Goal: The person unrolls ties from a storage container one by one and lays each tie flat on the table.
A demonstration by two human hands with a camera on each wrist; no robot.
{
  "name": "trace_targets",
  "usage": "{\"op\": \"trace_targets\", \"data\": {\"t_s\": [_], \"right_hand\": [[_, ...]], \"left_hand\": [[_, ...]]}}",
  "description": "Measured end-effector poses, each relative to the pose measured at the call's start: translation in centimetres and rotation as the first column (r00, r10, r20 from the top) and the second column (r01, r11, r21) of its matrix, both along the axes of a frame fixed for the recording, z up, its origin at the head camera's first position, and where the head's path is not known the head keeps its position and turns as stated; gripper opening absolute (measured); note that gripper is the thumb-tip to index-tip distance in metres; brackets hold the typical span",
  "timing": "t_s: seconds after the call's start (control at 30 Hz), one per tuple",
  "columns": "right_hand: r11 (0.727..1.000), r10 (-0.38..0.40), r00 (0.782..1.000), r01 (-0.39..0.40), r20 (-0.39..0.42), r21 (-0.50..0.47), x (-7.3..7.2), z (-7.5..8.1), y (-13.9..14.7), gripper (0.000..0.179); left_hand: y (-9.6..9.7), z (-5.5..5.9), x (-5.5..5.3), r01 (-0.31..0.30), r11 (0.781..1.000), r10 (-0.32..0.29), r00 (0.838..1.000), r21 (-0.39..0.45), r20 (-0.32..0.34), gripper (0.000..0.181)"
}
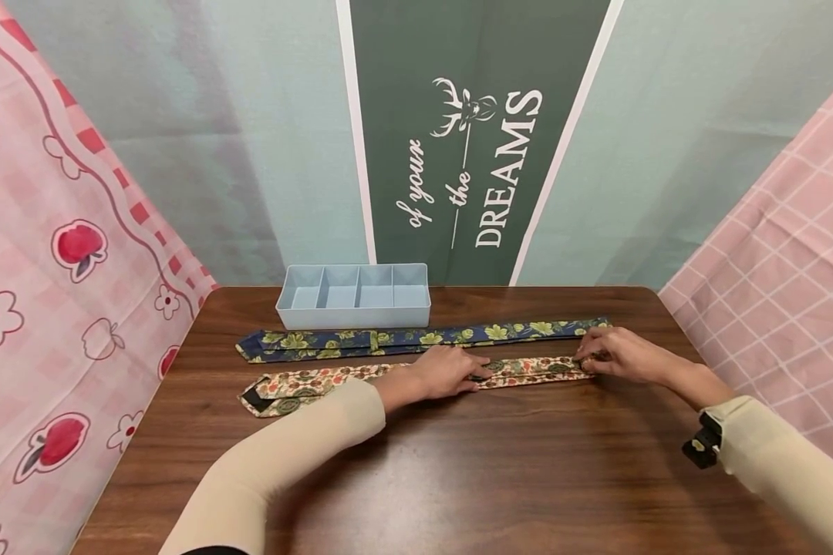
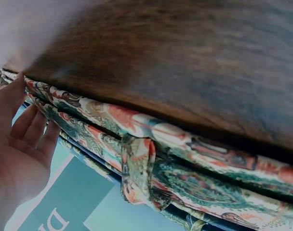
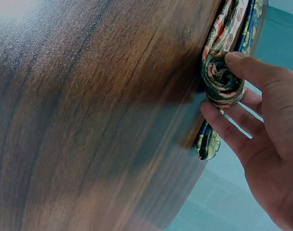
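A cream necktie point(image 1: 333, 375) with a red and green pattern lies across the table, its wide end to the left. Its right end is rolled into a small coil point(image 3: 221, 79), and my right hand point(image 1: 621, 354) pinches that coil between thumb and fingers. My left hand point(image 1: 444, 371) rests across the middle of the same tie with its fingers fairly straight. In the left wrist view, the tie's keeper loop point(image 2: 138, 168) shows close to the camera. Behind it, a navy necktie point(image 1: 403, 339) with yellow-green flowers lies stretched out roughly parallel.
At the back left of the wooden table point(image 1: 458, 478) stands a light blue box point(image 1: 354, 317) with several compartments. Fabric hangings surround the table: pink at both sides, and a green one point(image 1: 562, 193) with lettering behind.
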State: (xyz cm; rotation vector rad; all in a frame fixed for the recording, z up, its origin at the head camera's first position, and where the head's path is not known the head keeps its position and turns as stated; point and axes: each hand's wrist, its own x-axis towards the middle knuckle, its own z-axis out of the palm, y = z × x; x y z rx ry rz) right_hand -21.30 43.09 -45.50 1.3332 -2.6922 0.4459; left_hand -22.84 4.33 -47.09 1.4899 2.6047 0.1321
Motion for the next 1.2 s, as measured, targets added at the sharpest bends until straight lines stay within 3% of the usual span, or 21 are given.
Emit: {"op": "trace_targets", "data": {"t_s": [0.23,0.6,0.9,1.2], "right_hand": [[0.999,-0.026,1.0,0.025,-0.016,-0.028,0.0,0.0,0.0,0.019],[0.995,-0.103,0.995,0.103,-0.011,-0.01,0.2,-0.1,0.6,0.025],[1.0,-0.028,0.999,0.028,-0.04,-0.006,0.2,0.0,0.9,0.031],[0.993,-0.122,0.992,0.122,-0.045,0.002,0.5,-0.1,0.9,0.026]], "left_hand": [[-0.4,-0.1,0.0,-0.009,1.0,0.009,1.0,0.0,0.004,0.042],[-1.0,0.0,-0.2,0.007,1.0,-0.007,1.0,-0.001,-0.006,0.042],[-1.6,0.1,-0.2,-0.001,1.0,0.001,1.0,0.0,-0.006,0.042],[-2.1,0.1,-0.1,-0.006,1.0,0.006,1.0,0.007,0.005,0.041]]}}
